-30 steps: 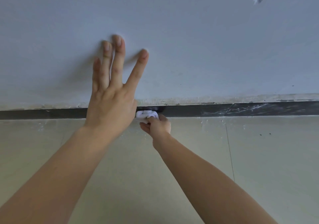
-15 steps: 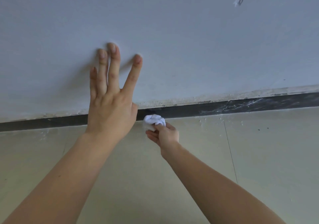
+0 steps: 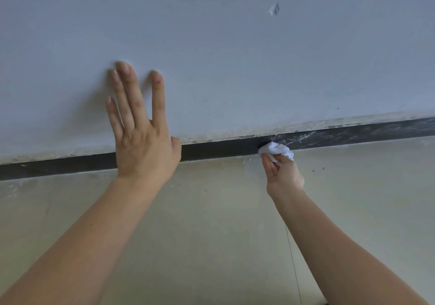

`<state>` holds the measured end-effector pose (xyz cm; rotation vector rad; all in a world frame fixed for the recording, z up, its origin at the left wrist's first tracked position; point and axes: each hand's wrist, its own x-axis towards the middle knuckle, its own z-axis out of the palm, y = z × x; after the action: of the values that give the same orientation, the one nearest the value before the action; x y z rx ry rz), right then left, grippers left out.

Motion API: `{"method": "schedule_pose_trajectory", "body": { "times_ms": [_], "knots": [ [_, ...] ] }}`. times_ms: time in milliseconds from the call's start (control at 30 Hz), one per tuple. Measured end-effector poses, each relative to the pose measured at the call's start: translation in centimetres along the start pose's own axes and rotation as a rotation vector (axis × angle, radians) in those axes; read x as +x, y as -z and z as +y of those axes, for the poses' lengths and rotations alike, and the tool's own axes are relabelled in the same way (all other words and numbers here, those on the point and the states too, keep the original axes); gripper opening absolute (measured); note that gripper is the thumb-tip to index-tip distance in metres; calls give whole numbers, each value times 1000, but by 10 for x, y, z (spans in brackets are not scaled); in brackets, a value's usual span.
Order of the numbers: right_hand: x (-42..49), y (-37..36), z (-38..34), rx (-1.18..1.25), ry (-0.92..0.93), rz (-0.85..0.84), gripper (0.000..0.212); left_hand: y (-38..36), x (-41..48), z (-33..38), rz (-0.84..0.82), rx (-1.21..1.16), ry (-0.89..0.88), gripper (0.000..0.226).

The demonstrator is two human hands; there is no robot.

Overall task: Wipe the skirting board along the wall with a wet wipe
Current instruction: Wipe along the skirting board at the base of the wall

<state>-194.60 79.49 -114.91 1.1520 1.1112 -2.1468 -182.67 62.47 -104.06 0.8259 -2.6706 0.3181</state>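
Against the skirting board (image 3: 211,148), head view: wet wipe (image 3: 276,149) bunched into a white wad and pressed on the dark strip, pinched from below by the right hand (image 3: 282,175), fingers (image 3: 268,163) curled round it. Further left along the board, left hand (image 3: 143,144) laid flat on the wall (image 3: 235,57), fingers straight and spread, heel of the palm crossing the board's top edge; holding nothing, probably bracing.

Just above the board, a pale, rough line of filler along the whole join. Right of the wipe, board streaked with whitish smears (image 3: 306,136) and dust. Left of the wipe, past the left hand to the picture's edge, board plain dark with few marks. Below the board, beige floor (image 3: 211,210) with scattered white specks and dark crumbs, thickest just under the wipe. High above the board, a small torn mark (image 3: 274,9) on the wall.

Judging by that contrast: left stretch probably done, smeared right stretch left to wipe. Roughly midway along the visible length; full length of wall not visible. Crusted line above the board seemingly untouched.
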Motion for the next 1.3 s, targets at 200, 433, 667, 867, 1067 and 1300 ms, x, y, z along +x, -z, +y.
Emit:
{"method": "schedule_pose_trajectory", "body": {
  "times_ms": [200, 433, 667, 867, 1067, 1300],
  "knots": [
    [-13, 10, 17, -229, -25, -206, 20, 0, 0, 4, -10, -13, 5, 106],
    [-22, -16, 43, -390, -34, -402, 15, 5, -2, -9, -21, -6, -26, 114],
    [-21, -20, 33, -376, 86, -233, 12, 8, -3, -14, -16, -12, -44, 114],
    [-25, -20, 12, 11, 25, -58, 8, 9, -3, -14, -12, -19, -60, 109],
    [-37, -49, 90, -498, 13, -323, 10, 7, -2, -12, -17, -12, -50, 111],
    [-24, -42, 75, -418, -27, -316, 18, 5, -1, -17, -1, -17, -63, 113]
  ]
}}
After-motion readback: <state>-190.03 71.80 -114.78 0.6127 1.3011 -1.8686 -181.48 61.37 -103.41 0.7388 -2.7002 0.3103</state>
